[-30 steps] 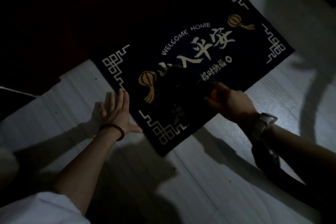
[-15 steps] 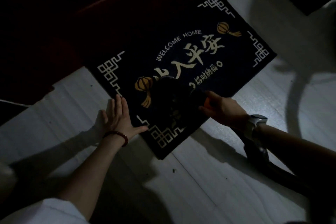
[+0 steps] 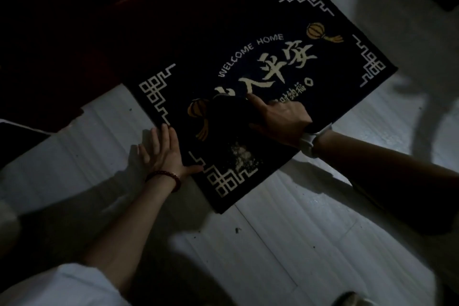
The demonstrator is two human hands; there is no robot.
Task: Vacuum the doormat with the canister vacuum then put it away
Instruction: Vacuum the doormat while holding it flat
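Here the left hand [image 3: 165, 150] lies flat at the centre-left of the frame, palm down and fingers straight and spread, its fingertips and thumb touching the near edge of the doormat [image 3: 330, 77] while the heel of the hand rests on the pale floor [image 3: 285, 243]. A dark bead bracelet [image 3: 165, 176] circles that wrist, and the bare forearm runs down toward the lower left, where a white sleeve [image 3: 62, 285] shows. The right hand [image 3: 280, 119] sits on the mat just right of centre, back of the hand up, with the index finger stretched forward toward the large pale characters and the other fingers curled round a black vacuum nozzle [image 3: 231, 122] that is pressed down on the mat; the nozzle is so dark against the fabric that its outline is hard to make out. A white watch [image 3: 310, 140] is on the right wrist, and the forearm leads off to the right edge. The mat lies tilted across the middle and upper right of the frame, dark with white corner patterns, orange lanterns and the words WELCOME HOME. A patch of pale crumbs [image 3: 242, 155] lies on it just below the nozzle, near the lower corner pattern. Dark red furniture [image 3: 74, 57] fills the upper left.
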